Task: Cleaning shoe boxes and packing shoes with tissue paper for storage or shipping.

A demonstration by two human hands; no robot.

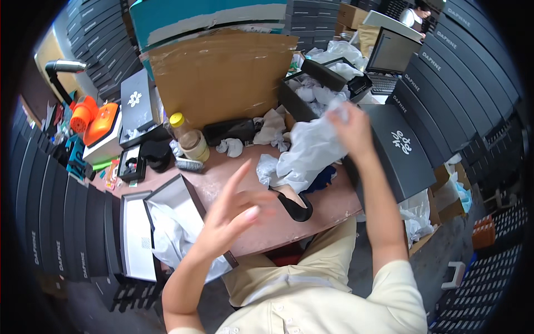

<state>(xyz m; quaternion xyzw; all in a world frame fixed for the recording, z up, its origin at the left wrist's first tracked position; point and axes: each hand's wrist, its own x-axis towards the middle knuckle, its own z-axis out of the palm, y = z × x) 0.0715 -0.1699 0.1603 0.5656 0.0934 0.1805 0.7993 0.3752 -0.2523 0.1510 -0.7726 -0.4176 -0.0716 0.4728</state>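
A crumpled sheet of white tissue paper (311,153) hangs from my right hand (353,131), which pinches its upper end above the table. Below the paper lies a black shoe (300,210) with a pale insole, near the table's front edge; the paper covers part of it. My left hand (225,220) is raised with fingers spread, holding nothing and slightly blurred. Beside it, an open shoebox (178,195) with a white inside holds more white tissue (169,231). A dark blue thing (324,181) lies partly hidden behind the shoe.
At the table's back stand a bottle with a yellow cap (181,125), a grey brush (189,165) and a cardboard panel (222,78). A box of crumpled paper (303,92) sits behind my right hand. Stacked dark shoeboxes (461,83) rise at both sides. Far right, a person (414,19) is visible.
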